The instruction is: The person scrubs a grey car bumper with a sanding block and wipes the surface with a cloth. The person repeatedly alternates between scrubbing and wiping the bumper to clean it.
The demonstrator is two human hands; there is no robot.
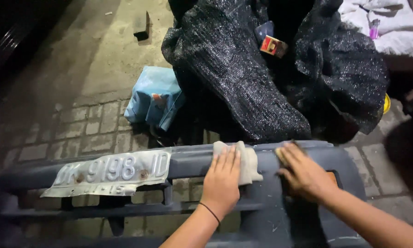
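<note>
Left grip (222, 177) lies flat, fingers spread, pressing one beige cloth (247, 160) on the top edge of a grey car bumper (188, 163). Right grip (303, 177) is loosely curled over one small pad (278, 152), blurred. One bent licence plate (112, 174) hangs near the bumper's left end.

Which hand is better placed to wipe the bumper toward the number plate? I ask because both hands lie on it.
Probably the left hand: it lies flat on the beige cloth on the grey bumper, on the side of the number plate. The right hand lies farther from the plate.
</note>
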